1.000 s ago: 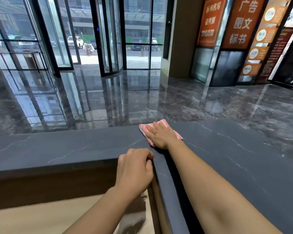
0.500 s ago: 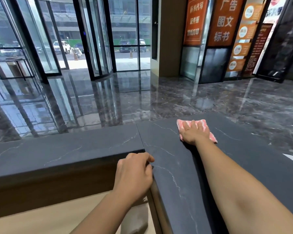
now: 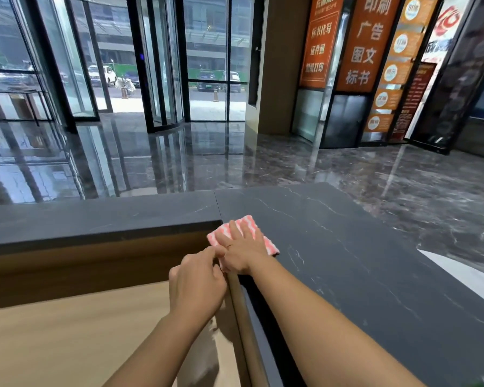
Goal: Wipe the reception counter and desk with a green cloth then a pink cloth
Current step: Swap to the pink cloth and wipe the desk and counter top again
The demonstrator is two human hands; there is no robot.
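Observation:
A pink-and-white striped cloth lies on the dark marble reception counter, at the inner corner where its two slabs meet. My right hand presses flat on the cloth with straight, spread fingers. My left hand is right beside it at the counter's inner edge. Its curled fingertips meet the cloth's near edge and my right thumb, and I cannot tell if they pinch anything. Below the counter on the left is the light wooden desk.
A brown wooden wall and a wooden strip drop from the counter to the desk. A white curved surface shows past the counter's right edge. Beyond the counter is a glossy marble lobby floor, with glass doors and orange signs behind.
My right hand has slid the pink cloth back from the far right part of the counter to the inner corner. My left hand has left the counter edge and met the right hand.

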